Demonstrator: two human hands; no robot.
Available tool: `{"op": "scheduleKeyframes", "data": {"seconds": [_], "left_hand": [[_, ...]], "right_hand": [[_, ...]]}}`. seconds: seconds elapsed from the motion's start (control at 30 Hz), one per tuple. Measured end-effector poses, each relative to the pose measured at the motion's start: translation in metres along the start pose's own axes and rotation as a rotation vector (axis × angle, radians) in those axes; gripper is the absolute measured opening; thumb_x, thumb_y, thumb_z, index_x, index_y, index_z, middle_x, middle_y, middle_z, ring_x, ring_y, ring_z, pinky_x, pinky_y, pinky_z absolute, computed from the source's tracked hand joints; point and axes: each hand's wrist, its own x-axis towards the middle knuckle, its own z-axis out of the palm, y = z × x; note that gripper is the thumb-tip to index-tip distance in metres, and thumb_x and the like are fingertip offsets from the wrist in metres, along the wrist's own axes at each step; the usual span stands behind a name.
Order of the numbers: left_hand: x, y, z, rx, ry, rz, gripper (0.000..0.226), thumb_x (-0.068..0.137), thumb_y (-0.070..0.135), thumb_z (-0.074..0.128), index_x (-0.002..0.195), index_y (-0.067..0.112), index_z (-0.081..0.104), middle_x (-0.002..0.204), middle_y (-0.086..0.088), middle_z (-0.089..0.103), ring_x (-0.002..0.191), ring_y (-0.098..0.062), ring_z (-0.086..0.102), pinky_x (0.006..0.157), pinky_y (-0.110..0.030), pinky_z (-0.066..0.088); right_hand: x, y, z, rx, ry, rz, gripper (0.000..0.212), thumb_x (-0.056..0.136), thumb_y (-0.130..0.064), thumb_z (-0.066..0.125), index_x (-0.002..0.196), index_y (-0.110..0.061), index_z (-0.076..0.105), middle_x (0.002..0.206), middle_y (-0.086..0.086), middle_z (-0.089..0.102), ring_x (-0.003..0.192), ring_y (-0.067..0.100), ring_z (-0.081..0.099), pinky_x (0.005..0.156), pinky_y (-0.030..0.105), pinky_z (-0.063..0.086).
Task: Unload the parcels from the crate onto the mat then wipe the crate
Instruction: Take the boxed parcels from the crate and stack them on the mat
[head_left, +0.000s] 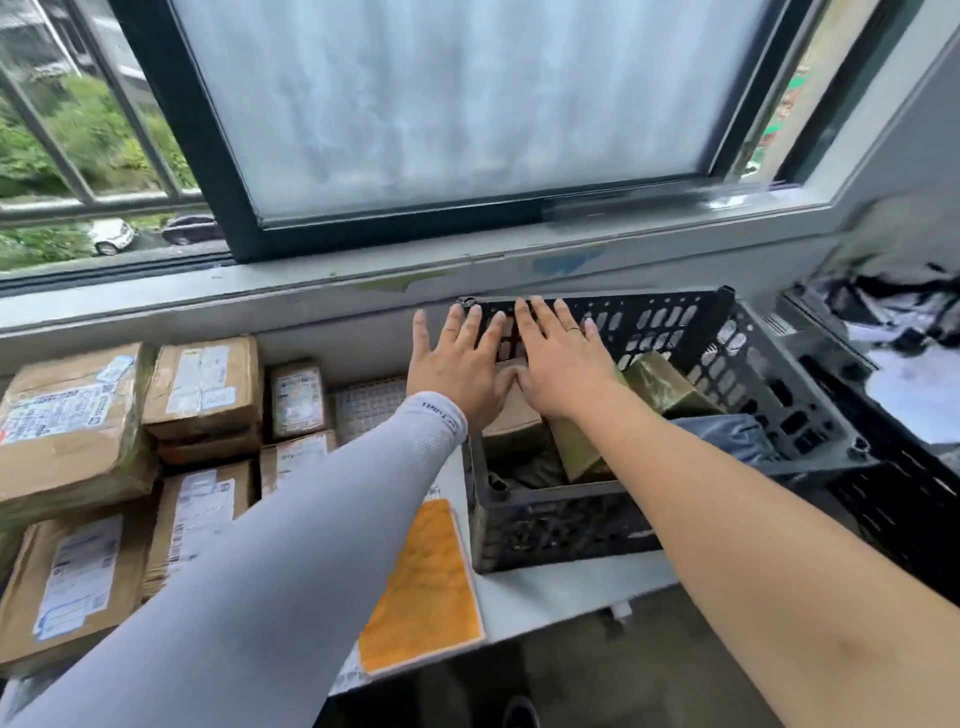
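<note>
A black perforated plastic crate stands on a white mat below the window. Inside it lie brown and olive parcels and a grey-blue bag. My left hand, in a grey sleeve, and my right hand are stretched out side by side over the crate's back left part, fingers straight and spread, holding nothing. Under the palms is a brown parcel. Several taped cardboard parcels lie stacked at the left.
An orange cloth or pad lies on the mat in front of the crate's left side. A window sill and a sliding frosted window rise behind. A second dark crate with dark and white items stands at the right.
</note>
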Motion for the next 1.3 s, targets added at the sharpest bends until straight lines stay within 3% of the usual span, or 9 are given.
{"op": "scheduleKeyframes", "data": {"seconds": [0.13,0.3,0.47,0.63,0.77,0.9,1.1,1.3], "left_hand": [[0.012,0.048,0.013,-0.008,-0.052,0.091,0.078,0.101,0.066,0.023,0.166,0.028,0.005,0.173,-0.004,0.009,0.160,-0.027,0.001,0.123,-0.065,-0.009],[0.023,0.098,0.035,0.048,-0.195,0.181,0.093,0.093,0.073,0.038,0.165,0.027,0.001,0.173,-0.008,0.010,0.160,-0.029,0.001,0.121,-0.066,-0.010],[0.037,0.128,0.065,0.086,-0.353,0.159,0.116,0.080,0.090,0.046,0.164,0.032,-0.009,0.173,-0.011,0.009,0.160,-0.033,0.000,0.120,-0.067,-0.013],[0.049,0.145,0.089,0.073,-0.417,0.120,0.129,0.073,0.089,0.058,0.163,0.032,-0.014,0.172,-0.013,0.008,0.160,-0.034,-0.002,0.121,-0.067,-0.013],[0.054,0.150,0.102,0.083,-0.378,0.081,0.124,0.079,0.080,0.063,0.162,0.031,-0.016,0.172,-0.015,0.009,0.159,-0.036,-0.002,0.120,-0.067,-0.015],[0.055,0.150,0.107,0.098,-0.360,0.068,0.115,0.090,0.068,0.062,0.162,0.028,-0.018,0.172,-0.015,0.008,0.159,-0.035,-0.003,0.118,-0.068,-0.016],[0.052,0.147,0.105,0.102,-0.327,0.072,0.102,0.098,0.052,0.058,0.164,0.017,-0.013,0.172,-0.016,0.008,0.160,-0.033,-0.002,0.121,-0.066,-0.014],[0.046,0.143,0.093,0.111,-0.257,0.072,0.093,0.103,0.038,0.052,0.163,0.014,-0.015,0.172,-0.016,0.006,0.160,-0.032,-0.003,0.120,-0.065,-0.016]], "right_hand": [[-0.015,0.056,0.011,-0.029,-0.082,0.043,0.083,0.105,-0.046,0.045,0.165,-0.024,-0.009,0.173,0.000,-0.009,0.160,0.026,-0.005,0.127,0.055,0.008],[-0.026,0.114,0.037,0.009,-0.154,0.131,0.072,0.107,-0.048,0.030,0.165,-0.025,-0.006,0.173,0.000,-0.007,0.160,0.027,-0.003,0.127,0.055,0.009],[-0.032,0.146,0.061,0.013,-0.293,0.099,0.083,0.102,-0.033,0.045,0.165,-0.025,-0.010,0.173,0.002,-0.010,0.160,0.030,-0.001,0.128,0.054,0.011],[-0.029,0.163,0.084,0.117,-0.459,0.114,0.115,0.085,-0.021,0.065,0.161,-0.034,-0.020,0.171,0.004,-0.020,0.159,0.032,-0.004,0.127,0.056,0.011],[-0.017,0.165,0.096,0.133,-0.459,0.121,0.127,0.082,-0.022,0.075,0.158,-0.037,-0.025,0.169,0.013,-0.024,0.159,0.035,-0.001,0.127,0.059,0.010],[-0.009,0.167,0.102,0.077,-0.466,0.134,0.126,0.087,-0.030,0.074,0.155,-0.038,-0.032,0.169,0.024,-0.011,0.158,0.038,0.005,0.125,0.064,0.000],[-0.008,0.162,0.107,0.047,-0.414,0.086,0.115,0.092,-0.013,0.061,0.155,-0.034,-0.033,0.168,0.025,0.011,0.158,0.035,0.009,0.124,0.063,-0.001],[-0.015,0.154,0.095,0.031,-0.325,0.075,0.112,0.093,-0.014,0.062,0.157,-0.032,-0.029,0.169,0.025,0.005,0.159,0.036,0.000,0.124,0.063,-0.003]]}}
